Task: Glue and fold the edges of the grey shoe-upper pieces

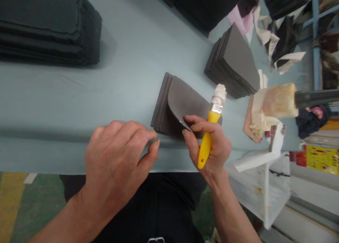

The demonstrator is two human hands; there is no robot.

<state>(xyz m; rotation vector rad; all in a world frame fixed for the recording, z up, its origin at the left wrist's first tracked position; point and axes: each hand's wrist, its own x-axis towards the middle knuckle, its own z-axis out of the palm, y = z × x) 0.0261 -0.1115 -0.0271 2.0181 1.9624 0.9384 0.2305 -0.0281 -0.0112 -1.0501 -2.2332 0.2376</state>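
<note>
Grey sheet [186,96] — corner pinched up; yellow brush [214,117] — same right hand [218,146].

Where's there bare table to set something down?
The broadest bare patch of table lies between the black stack at upper left and the grey sheets by the right hand. Another stretches left of the left hand, below that stack. The right end is crowded with scraps and a taller stack.

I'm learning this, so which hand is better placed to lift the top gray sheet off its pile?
Probably the right hand: its fingers pinch the curled edge of the top gray sheet, though it holds the yellow brush. The left hand, near the pile, grips no sheet.
</note>
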